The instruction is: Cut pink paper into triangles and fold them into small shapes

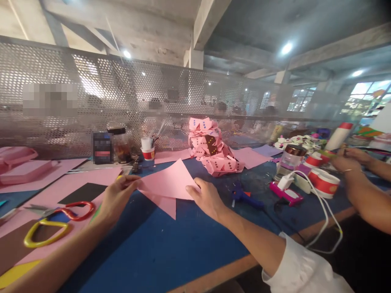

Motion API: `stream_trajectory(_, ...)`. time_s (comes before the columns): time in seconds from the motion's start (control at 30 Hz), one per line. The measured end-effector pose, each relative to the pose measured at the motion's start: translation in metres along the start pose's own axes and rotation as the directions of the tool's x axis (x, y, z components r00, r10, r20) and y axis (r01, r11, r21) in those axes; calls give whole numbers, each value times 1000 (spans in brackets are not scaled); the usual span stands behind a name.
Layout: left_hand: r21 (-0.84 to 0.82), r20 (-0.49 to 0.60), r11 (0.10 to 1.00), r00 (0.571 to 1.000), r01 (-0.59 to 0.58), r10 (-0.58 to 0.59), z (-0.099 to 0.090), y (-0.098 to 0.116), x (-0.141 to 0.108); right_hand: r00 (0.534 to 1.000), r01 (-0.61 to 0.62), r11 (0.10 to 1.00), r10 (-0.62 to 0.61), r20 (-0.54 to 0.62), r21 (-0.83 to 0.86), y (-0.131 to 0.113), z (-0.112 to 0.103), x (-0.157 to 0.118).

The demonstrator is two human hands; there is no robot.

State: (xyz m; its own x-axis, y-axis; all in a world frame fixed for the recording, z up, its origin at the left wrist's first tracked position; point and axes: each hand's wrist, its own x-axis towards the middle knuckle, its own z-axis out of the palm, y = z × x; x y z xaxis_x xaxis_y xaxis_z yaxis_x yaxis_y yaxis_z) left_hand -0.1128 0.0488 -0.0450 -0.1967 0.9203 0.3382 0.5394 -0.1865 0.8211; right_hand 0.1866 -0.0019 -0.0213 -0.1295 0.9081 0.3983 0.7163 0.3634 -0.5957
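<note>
A pink paper sheet (168, 179), partly folded over with a pointed flap hanging below, is held up between both hands above the blue table. My left hand (117, 197) pinches its left corner. My right hand (209, 197) grips its right edge, thumb on top. Behind it stands a pile of folded pink paper pieces with dark and blue dots (210, 146). Red-handled scissors (81, 211) and yellow-handled scissors (45, 232) lie left of my left forearm, on pink and dark paper.
A blue glue gun (247, 197) and a magenta power strip (285, 193) with a white cable lie on the right. Beyond them are a jar (288, 160), paper cups (324, 183) and another person's hands. A perforated screen spans the back.
</note>
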Motion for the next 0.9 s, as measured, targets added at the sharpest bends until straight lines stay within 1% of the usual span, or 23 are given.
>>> stream_trajectory(0.1, -10, 3, 999, 999, 35, -35, -1, 2, -4, 998, 52, 993, -54, -22, -105, -3, 3, -4)
stream_trajectory(0.23, -7, 66, 1000, 998, 1, -1, -2, -7, -7, 994, 100, 979, -107, -34, -176, -5, 5, -6)
stream_trajectory(0.33, -15, 86, 1000, 996, -7, 9, -4, -17, -8, 992, 111, 986, -117, -42, -126, -4, 5, -7)
stream_trajectory(0.43, -14, 78, 1000, 997, 20, -19, -7, -21, -12, 994, 77, 996, -79, -74, -37, 0, 5, -5)
stream_trajectory(0.5, 14, 83, 1000, 996, 26, -27, -8, -21, -15, 995, 58, 998, -57, -87, 5, 3, 4, -4)
stream_trajectory(0.57, 38, 86, 998, 995, 39, -43, -8, -20, -17, 994, 69, 998, -68, -86, 12, 5, 2, -2)
stream_trajectory(0.73, 76, 93, 996, 994, 46, -53, -9, -13, -18, 984, 178, 982, -178, -2, -70, 7, 0, 2)
stream_trajectory(0.8, 95, 92, 995, 995, 37, -46, -9, -8, -18, 983, 185, 978, -184, 18, -100, 9, 1, 3)
stream_trajectory(0.9, 125, 100, 992, 995, -8, -5, -9, -2, -19, 982, 185, 973, -186, -1, -137, 13, 3, 3)
